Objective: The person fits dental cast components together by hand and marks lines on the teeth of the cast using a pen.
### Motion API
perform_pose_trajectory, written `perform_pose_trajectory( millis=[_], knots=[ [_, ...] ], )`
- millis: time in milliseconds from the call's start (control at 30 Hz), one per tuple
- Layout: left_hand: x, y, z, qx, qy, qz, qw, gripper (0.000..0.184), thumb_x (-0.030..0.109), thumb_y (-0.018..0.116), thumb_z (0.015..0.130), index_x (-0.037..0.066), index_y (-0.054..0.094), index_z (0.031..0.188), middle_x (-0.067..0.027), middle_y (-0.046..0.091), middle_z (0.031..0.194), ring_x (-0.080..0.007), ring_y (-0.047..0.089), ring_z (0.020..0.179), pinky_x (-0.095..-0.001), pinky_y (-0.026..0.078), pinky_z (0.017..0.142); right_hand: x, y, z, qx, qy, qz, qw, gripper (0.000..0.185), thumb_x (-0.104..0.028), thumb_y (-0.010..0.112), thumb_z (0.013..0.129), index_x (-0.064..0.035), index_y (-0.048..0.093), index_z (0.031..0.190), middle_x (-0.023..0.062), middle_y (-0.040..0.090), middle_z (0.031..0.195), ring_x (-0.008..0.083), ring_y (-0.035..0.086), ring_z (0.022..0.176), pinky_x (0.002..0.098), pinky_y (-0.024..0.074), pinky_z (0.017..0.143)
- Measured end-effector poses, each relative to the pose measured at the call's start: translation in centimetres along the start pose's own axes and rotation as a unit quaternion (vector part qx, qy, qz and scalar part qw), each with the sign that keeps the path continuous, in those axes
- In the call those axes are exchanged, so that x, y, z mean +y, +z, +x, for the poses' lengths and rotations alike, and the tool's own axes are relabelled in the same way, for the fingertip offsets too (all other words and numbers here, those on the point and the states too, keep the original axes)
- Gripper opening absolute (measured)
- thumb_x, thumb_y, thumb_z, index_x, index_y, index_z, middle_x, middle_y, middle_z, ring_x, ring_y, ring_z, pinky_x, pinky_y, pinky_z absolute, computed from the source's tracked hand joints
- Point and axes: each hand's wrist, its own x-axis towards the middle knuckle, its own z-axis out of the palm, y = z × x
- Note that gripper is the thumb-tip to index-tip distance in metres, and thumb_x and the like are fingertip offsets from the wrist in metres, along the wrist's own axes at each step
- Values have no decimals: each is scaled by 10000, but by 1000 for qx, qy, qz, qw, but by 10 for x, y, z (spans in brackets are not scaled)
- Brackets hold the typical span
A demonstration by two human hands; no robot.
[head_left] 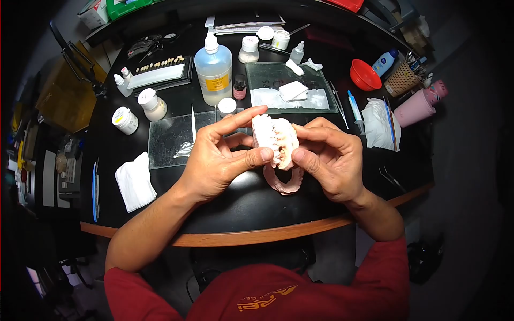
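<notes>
My left hand [211,158] grips a pale pinkish-white plaster dental cast [262,131] between thumb and fingers. A cream-coloured dental cast [289,136] is pinched in my right hand [337,160]. The two casts are held up together over the desk with their tooth sides facing; whether the teeth touch all along cannot be made out. Just below them, a pink horseshoe-shaped plaster piece [284,187] lies on the black desktop, partly hidden by the casts and my right thumb.
Glass slabs [171,125] [326,88] lie behind my hands. A large bottle [214,64], white jars [125,121] and a tooth shade guide [160,72] stand at back left. On the right are a red bowl [365,75], a pink cup [413,111], tissues [377,125] and tweezers [392,179].
</notes>
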Motion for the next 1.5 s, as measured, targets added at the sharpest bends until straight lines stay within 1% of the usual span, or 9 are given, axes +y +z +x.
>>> perform_pose_trajectory(
  millis=[167,267,467,533,667,867,967,1367,1500],
  knots=[
    [0,2,-1,7,1,-9,1000,642,98,828,878,13,551,1450,-121,560,1349,-176,623,1110,-297,568,920,1,-1,0,-1,-1,-7,1000,328,68,711,913,85,664,1237,135,612,1118,158,674,977,266,614,879],
    [1,1,-1,-1,-20,-13,1000,639,92,821,883,8,544,1453,-122,555,1358,-177,614,1124,-299,567,931,1,0,-1,4,11,-3,1000,330,67,719,909,84,665,1234,127,611,1108,155,672,978,265,614,877],
    [0,1,-1,-32,-18,-73,997,665,66,782,910,-7,477,1496,-144,535,1385,-237,593,1220,-361,563,1004,-1,4,-2,11,-22,-20,999,341,68,745,887,68,679,1221,110,614,1078,144,679,962,253,623,830],
    [1,2,-1,-43,-9,-80,996,670,57,770,917,-11,458,1506,-153,524,1403,-255,581,1248,-384,560,1019,-4,4,-2,9,-41,-46,998,344,71,754,877,59,688,1214,104,618,1068,140,683,951,246,626,810],
    [0,1,0,-56,3,-71,996,671,43,752,927,-10,438,1518,-164,508,1433,-269,567,1277,-408,558,1030,-3,5,-2,11,-57,-45,997,343,75,764,866,50,699,1202,101,625,1058,134,688,937,229,627,780],
    [1,1,1,-72,-22,-108,991,683,31,720,946,-12,391,1543,-165,510,1437,-268,546,1315,-392,542,1048,-2,6,-2,15,-52,-41,998,351,80,770,857,46,703,1200,99,625,1053,129,687,931,222,629,754],
    [-1,0,1,-78,-12,-92,993,686,36,717,950,-15,382,1546,-167,509,1441,-265,542,1322,-387,535,1056,-3,7,-2,17,-50,-40,998,352,80,770,857,45,703,1201,98,624,1048,128,686,929,222,629,757],
    [-1,-1,1,-74,-14,-91,993,689,28,722,944,-25,383,1541,-170,514,1430,-271,543,1319,-396,545,1045,-3,5,-2,7,-55,-48,997,349,79,758,869,55,693,1210,102,618,1057,133,686,933,221,630,768],
    [1,0,1,-59,-15,-86,994,689,32,741,930,-20,406,1530,-163,530,1404,-269,556,1300,-395,557,1029,-3,5,-2,5,-36,-34,999,347,79,750,877,58,689,1218,105,619,1062,134,682,944,223,625,793]
  ],
)
